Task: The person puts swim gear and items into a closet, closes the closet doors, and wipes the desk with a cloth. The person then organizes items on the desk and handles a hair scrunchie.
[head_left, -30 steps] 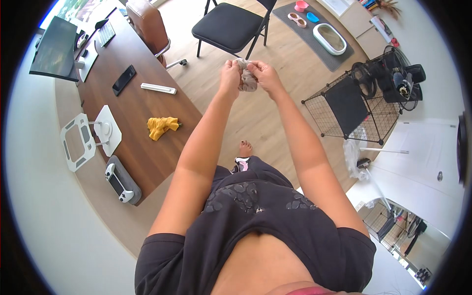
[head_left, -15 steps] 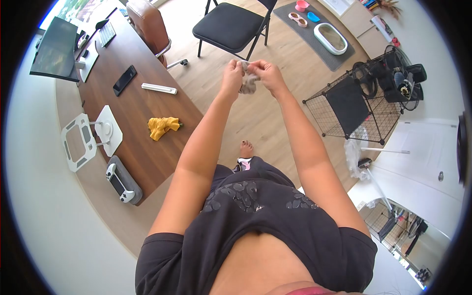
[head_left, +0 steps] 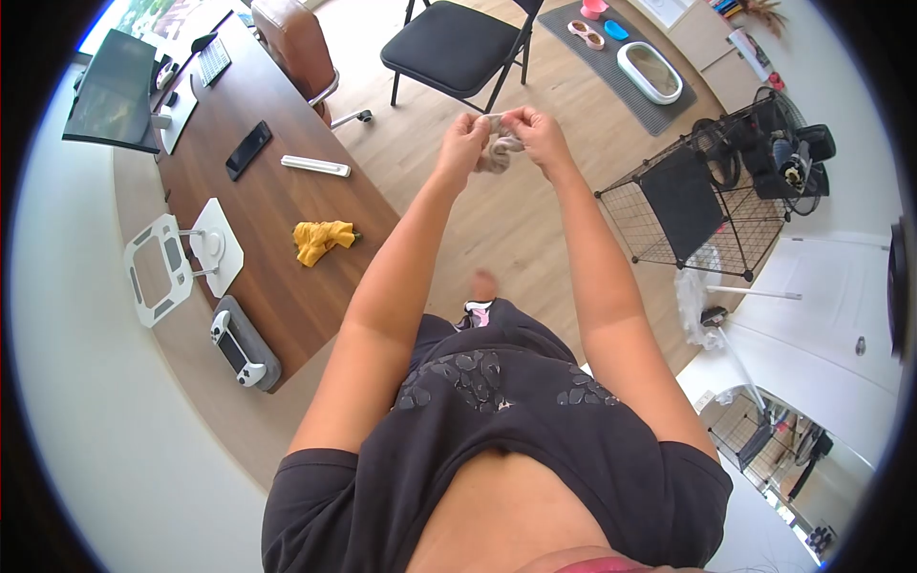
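Observation:
A bunched grey-beige cloth point(head_left: 499, 153) hangs between my two hands, above the wooden floor. My left hand point(head_left: 462, 148) pinches its left side, and my right hand point(head_left: 539, 141) pinches its upper right edge. Both arms stretch forward, away from my body. On the brown desk point(head_left: 277, 215) to the left lies a crumpled yellow cloth point(head_left: 323, 241), apart from both hands. A white bar-shaped object point(head_left: 316, 166) and a black phone point(head_left: 249, 150) lie farther up the desk.
A black folding chair point(head_left: 454, 46) stands ahead. At the right is a wire cage point(head_left: 688, 210); beyond it, a grey mat point(head_left: 621, 72) holds bowls and a white tray. A monitor point(head_left: 113, 91), white stand point(head_left: 158, 270) and handheld console point(head_left: 237, 351) are at the left.
The hands have shifted slightly right with the grey-beige cloth, and its folds hang differently between them. The whole view has moved slightly, and the foot below is now blurred.

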A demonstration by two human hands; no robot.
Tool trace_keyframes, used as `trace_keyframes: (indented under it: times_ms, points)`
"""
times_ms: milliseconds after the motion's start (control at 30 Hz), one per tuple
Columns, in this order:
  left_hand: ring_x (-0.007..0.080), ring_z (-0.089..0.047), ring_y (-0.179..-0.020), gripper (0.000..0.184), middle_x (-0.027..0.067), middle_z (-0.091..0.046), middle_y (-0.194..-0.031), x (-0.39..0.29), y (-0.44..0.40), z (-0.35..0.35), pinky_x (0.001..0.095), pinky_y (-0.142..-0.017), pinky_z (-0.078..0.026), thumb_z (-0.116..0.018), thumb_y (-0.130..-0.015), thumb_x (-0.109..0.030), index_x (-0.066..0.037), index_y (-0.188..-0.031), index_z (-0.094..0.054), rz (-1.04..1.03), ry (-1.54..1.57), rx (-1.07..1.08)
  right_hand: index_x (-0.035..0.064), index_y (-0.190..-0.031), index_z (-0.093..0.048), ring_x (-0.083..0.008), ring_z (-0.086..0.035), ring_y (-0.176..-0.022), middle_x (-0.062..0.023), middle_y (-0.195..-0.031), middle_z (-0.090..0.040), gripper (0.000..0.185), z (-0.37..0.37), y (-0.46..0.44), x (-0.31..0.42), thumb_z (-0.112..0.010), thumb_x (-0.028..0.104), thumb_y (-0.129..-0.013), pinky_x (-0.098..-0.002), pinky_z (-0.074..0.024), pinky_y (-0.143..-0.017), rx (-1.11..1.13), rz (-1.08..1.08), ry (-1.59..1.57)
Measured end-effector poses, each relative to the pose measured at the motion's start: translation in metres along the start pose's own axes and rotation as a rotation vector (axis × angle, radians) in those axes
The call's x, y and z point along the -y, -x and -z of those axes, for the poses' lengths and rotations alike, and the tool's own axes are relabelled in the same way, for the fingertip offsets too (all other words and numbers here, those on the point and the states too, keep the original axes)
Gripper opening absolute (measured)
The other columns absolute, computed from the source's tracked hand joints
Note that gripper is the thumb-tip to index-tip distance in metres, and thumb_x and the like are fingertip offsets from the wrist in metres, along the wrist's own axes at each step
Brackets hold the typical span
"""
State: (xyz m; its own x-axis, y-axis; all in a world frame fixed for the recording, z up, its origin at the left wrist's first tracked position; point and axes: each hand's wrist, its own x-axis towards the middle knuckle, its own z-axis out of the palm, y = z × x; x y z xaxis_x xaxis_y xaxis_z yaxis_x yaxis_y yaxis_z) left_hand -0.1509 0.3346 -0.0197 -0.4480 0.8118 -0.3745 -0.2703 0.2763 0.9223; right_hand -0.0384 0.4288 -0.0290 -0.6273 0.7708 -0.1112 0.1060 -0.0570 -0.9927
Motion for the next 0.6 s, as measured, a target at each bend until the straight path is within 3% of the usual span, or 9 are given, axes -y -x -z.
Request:
trace_keyframes:
  times_ms: [100,167,233,267,400,433,500,567,600]
  points:
    - [0.0081,-0.052,-0.071,0.019,0.0017,-0.057,-0.081,0.001,0.005,-0.002,0.0224,-0.064,-0.038,-0.048,-0.091,-0.029,-0.011,-0.095,-0.051,-0.155,0.047,-0.005,-0.0006,-0.091,-0.061,-0.0107,-0.057,-0.068,-0.0043,-0.076,-0.063,0.022,0.004,-0.004,-0.005,-0.06,0.02,-0.084,-0.0249,-0.0456,-0.059,-0.181,0.035,-0.031]
    - [0.0106,-0.054,-0.085,0.019,0.0067,-0.06,-0.093,0.003,0.01,0.001,0.0246,-0.078,-0.038,-0.048,-0.092,-0.029,-0.011,-0.098,-0.048,0.153,0.02,0.17,-0.0007,-0.089,-0.061,-0.0125,-0.058,-0.067,-0.0057,-0.076,-0.064,0.022,0.009,-0.003,-0.008,-0.058,0.021,-0.085,-0.026,-0.046,-0.059,-0.292,0.07,-0.017]
    - [0.0101,-0.054,-0.08,0.018,0.0048,-0.059,-0.089,0.009,0.009,-0.007,0.0242,-0.074,-0.04,-0.047,-0.092,-0.028,-0.011,-0.098,-0.048,0.113,0.293,0.111,-0.0003,-0.087,-0.06,-0.0178,-0.06,-0.067,-0.0083,-0.077,-0.064,0.025,0.011,0.002,-0.013,-0.056,0.025,-0.086,-0.0284,-0.0467,-0.06,-0.415,0.14,0.29]
    - [0.0095,-0.053,-0.074,0.017,0.003,-0.058,-0.084,0.011,0.008,-0.009,0.0238,-0.07,-0.042,-0.046,-0.093,-0.027,-0.011,-0.097,-0.047,0.068,0.565,0.046,-0.0003,-0.087,-0.06,-0.0178,-0.06,-0.067,-0.0083,-0.077,-0.064,0.025,0.016,0.002,-0.018,-0.056,0.025,-0.086,-0.0284,-0.0467,-0.06,-0.413,0.137,0.29]
    - [0.0072,-0.046,-0.063,0.016,-0.0021,-0.05,-0.073,0.023,-0.013,0.012,0.0213,-0.06,-0.04,-0.043,-0.094,-0.026,-0.011,-0.094,-0.048,-0.118,0.72,-0.108,0.0006,-0.087,-0.062,-0.0194,-0.061,-0.069,-0.0121,-0.083,-0.064,0.038,0.09,0.01,-0.083,-0.053,0.037,-0.087,-0.0295,-0.0466,-0.061,-0.906,-0.101,0.123]
    - [0.0064,-0.042,-0.06,0.016,-0.0032,-0.046,-0.07,0.015,-0.009,0.018,0.0208,-0.056,-0.039,-0.044,-0.094,-0.026,-0.011,-0.093,-0.048,-0.116,0.486,-0.066,0.0006,-0.087,-0.062,-0.0194,-0.061,-0.069,-0.0121,-0.083,-0.064,0.038,0.088,0.01,-0.074,-0.053,0.037,-0.087,-0.0295,-0.0466,-0.061,-0.909,-0.1,0.119]
    - [0.0041,-0.039,-0.058,0.018,-0.004,-0.043,-0.068,0.002,-0.005,0.014,0.0212,-0.053,-0.037,-0.044,-0.093,-0.028,-0.01,-0.096,-0.048,-0.135,0.131,-0.003,0.0034,-0.09,-0.065,-0.0189,-0.06,-0.074,-0.0119,-0.085,-0.064,0.044,0.09,0.012,-0.049,-0.048,0.043,-0.088,-0.0296,-0.0465,-0.068,-0.336,-0.331,0.169]
    - [0.0043,-0.039,-0.058,0.019,-0.004,-0.043,-0.068,0.005,-0.008,0.004,0.0209,-0.053,-0.037,-0.045,-0.093,-0.028,-0.01,-0.098,-0.049,-0.149,0.045,0.059,0.01,-0.096,-0.068,-0.0176,-0.058,-0.082,-0.0108,-0.086,-0.064,0.049,0.044,0.011,-0.012,-0.042,0.051,-0.088,-0.0285,-0.0435,-0.079,-0.201,-0.06,0.269]
    - [0.0046,-0.038,-0.057,0.02,-0.0041,-0.044,-0.068,0.003,-0.012,-0.001,0.0207,-0.053,-0.037,-0.045,-0.093,-0.029,-0.01,-0.099,-0.049,-0.177,-0.044,0.111,0.0154,-0.104,-0.066,-0.01,-0.053,-0.094,-0.0121,-0.101,-0.063,0.058,0.019,0.004,-0.01,-0.035,0.06,-0.086,-0.022,-0.0362,-0.088,-0.118,0.295,0.194]
